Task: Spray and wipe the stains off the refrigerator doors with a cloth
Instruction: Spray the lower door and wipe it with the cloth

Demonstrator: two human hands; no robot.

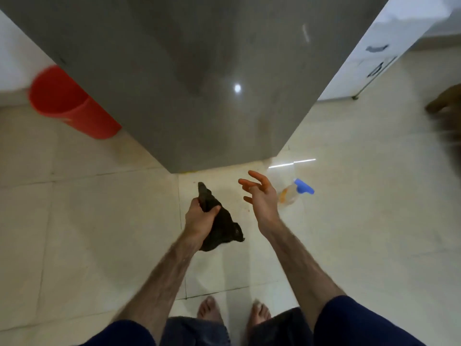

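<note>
The grey refrigerator door (199, 71) fills the upper middle of the view, glossy, with a faint brownish smear low on its right side. My left hand (198, 219) is shut on a dark cloth (220, 227), which hangs bunched below the fist, just in front of the door's bottom edge. My right hand (262, 196) is open with fingers spread, holding nothing. Just right of it a clear spray bottle (290, 194) with a blue trigger head stands on the floor.
A red bin (67, 103) stands on the floor left of the refrigerator. White cabinets (381, 46) run along the right. A blurred brown shape (446, 106) sits at the far right edge. The floor is pale tile (87, 221); my bare feet (233, 314) show at the bottom.
</note>
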